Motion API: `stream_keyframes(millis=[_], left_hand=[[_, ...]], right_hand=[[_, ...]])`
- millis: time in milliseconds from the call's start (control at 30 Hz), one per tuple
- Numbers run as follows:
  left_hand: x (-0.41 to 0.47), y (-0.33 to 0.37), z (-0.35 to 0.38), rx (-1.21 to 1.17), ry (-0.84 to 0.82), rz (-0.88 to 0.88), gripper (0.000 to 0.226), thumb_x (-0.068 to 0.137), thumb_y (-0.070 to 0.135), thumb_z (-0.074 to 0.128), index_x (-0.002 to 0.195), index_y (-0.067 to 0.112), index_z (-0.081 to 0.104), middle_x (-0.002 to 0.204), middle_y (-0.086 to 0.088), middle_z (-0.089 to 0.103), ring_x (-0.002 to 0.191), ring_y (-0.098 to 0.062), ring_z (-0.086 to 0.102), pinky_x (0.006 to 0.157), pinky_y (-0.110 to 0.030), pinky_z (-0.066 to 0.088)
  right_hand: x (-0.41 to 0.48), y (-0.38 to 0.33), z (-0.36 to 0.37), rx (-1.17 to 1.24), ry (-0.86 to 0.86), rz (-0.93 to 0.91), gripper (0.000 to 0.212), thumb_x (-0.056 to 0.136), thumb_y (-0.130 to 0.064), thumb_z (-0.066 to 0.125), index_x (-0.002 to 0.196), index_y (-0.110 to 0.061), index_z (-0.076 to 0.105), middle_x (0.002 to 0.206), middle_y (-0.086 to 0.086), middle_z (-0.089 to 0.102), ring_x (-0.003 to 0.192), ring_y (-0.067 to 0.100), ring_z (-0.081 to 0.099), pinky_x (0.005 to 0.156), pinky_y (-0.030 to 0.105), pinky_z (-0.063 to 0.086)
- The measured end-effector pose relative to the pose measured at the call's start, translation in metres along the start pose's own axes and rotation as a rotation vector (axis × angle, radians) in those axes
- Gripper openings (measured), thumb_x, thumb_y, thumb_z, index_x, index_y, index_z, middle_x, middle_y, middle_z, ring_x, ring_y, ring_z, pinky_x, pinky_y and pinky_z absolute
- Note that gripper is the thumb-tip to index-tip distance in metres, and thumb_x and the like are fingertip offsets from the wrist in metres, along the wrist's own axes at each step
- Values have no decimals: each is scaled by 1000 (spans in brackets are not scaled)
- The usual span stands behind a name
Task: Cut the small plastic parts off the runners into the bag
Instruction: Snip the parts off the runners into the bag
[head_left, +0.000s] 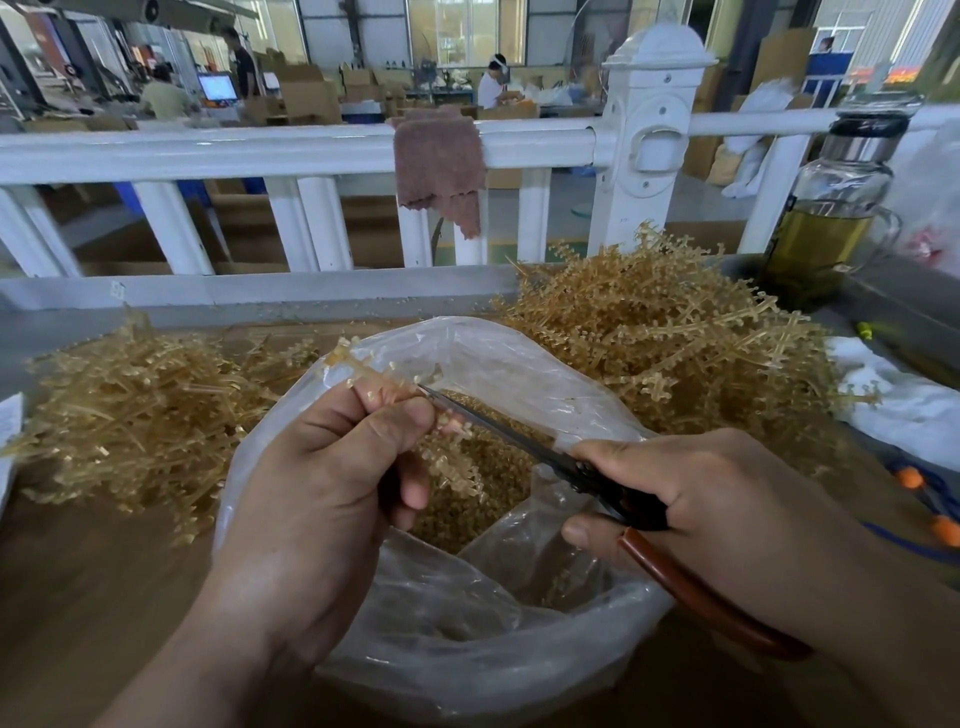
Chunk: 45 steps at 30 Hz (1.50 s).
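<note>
My left hand (322, 483) grips a translucent amber runner (363, 371) with small parts along it, held over the open clear plastic bag (498, 639). Scissors (524, 436) with red-brown handles are held in my right hand (691, 499), their blades lying against the runner just past my left thumb. Inside the bag lies a heap of small amber cut parts (493, 483).
A pile of stripped-looking runners (140, 410) lies at the left, a bigger pile of runners with parts (665, 332) at the back right. A glass bottle of yellow liquid (826, 208) stands far right. A white railing (291, 150) with a brown cloth (441, 161) runs behind.
</note>
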<state>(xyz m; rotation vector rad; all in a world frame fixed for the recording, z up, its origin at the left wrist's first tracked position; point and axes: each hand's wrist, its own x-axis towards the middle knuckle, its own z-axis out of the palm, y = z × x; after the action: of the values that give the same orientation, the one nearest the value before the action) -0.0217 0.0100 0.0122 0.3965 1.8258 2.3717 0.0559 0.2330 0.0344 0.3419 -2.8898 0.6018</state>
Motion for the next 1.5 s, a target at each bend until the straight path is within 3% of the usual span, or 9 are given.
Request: stream_keyframes(millis=[100, 167, 433, 600, 833, 1067, 1200, 1300, 1500], left_hand=[[0, 1, 0, -6, -6, 0, 9, 72, 21, 82, 72, 26, 74, 80, 1, 70, 47, -10, 49, 42, -18, 40], [0, 1, 0, -7, 6, 4, 4, 77, 22, 73, 74, 24, 73, 81, -1, 70, 47, -11, 49, 42, -19, 40], [0, -6, -3, 84, 25, 12, 22, 78, 26, 71, 82, 5, 69, 71, -9, 61, 50, -14, 51, 42, -20, 40], [1, -6, -2, 66, 17, 11, 15, 77, 26, 72, 81, 11, 73, 74, -11, 63, 49, -14, 50, 42, -20, 40], [1, -5, -2, 65, 26, 0, 19, 77, 25, 72, 84, 7, 72, 87, -36, 58, 48, -14, 50, 42, -20, 40], [0, -6, -3, 39, 20, -14, 21, 77, 24, 72, 86, 5, 71, 83, -19, 65, 47, -15, 50, 42, -21, 40], [-1, -3, -1, 22, 1, -28, 6, 74, 22, 75, 78, 17, 75, 81, -13, 69, 47, -14, 51, 41, -20, 40], [-3, -2, 2, 0, 1, -43, 9, 68, 23, 80, 75, 22, 75, 77, -3, 71, 45, -11, 49, 39, -18, 38], [-3, 0, 7, -37, 22, -63, 4, 69, 25, 71, 70, 24, 75, 77, -2, 73, 44, -10, 49, 38, -18, 38]], right_hand=[[-1, 2, 2, 7, 14, -4, 63, 79, -78, 38, 123, -35, 55, 83, -14, 71, 73, 2, 66, 61, 27, 54], [-1, 4, 3, 16, 13, -6, 63, 78, -79, 39, 126, -39, 50, 87, -17, 70, 78, 0, 65, 63, 26, 54], [1, 7, 8, 56, 7, -33, 59, 80, -78, 44, 118, -34, 54, 95, -8, 71, 82, 7, 67, 65, 33, 56], [1, 8, 8, 43, 17, -42, 60, 82, -75, 44, 117, -28, 58, 94, -6, 72, 80, 8, 67, 65, 34, 56], [1, 3, 3, 15, 28, -37, 58, 82, -71, 43, 115, -28, 64, 86, -10, 72, 75, 4, 67, 62, 28, 54], [0, 1, 2, 4, 6, -31, 63, 81, -73, 38, 117, -30, 65, 80, -13, 69, 72, 3, 64, 60, 27, 52], [1, -1, 2, 10, 16, -31, 62, 81, -72, 40, 116, -28, 66, 79, -12, 69, 72, 3, 65, 60, 25, 51], [1, -3, 2, 20, 26, -26, 60, 80, -71, 41, 110, -27, 69, 71, -13, 65, 67, 3, 62, 57, 25, 48], [1, -4, 3, 34, 6, 4, 56, 80, -68, 46, 110, -26, 68, 70, -14, 65, 66, 1, 62, 59, 23, 49]])
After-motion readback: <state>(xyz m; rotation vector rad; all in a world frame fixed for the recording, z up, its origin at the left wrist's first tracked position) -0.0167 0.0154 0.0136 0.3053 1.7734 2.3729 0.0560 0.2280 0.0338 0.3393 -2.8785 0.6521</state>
